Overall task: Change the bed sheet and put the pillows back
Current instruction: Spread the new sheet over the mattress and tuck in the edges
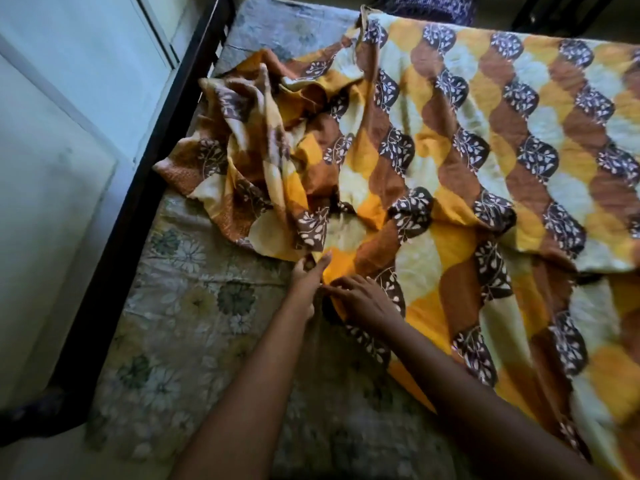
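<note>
A bed sheet (485, 161) patterned in yellow, orange, brown and pale scallops lies over the right part of the bed, bunched in a crumpled heap at the centre left. The bare mattress (180, 323) with a faded floral print shows on the left and near side. My left hand (306, 282) pinches the sheet's edge, thumb and fingers closed on the cloth. My right hand (360, 299) sits just beside it, fingers curled on the same orange fold. No pillows are in view.
A black bed frame (138, 188) runs diagonally along the mattress's left side. Beyond it stands a pale wall or door panel (52, 168). A dark patterned cloth (433, 6) shows at the top edge past the bed.
</note>
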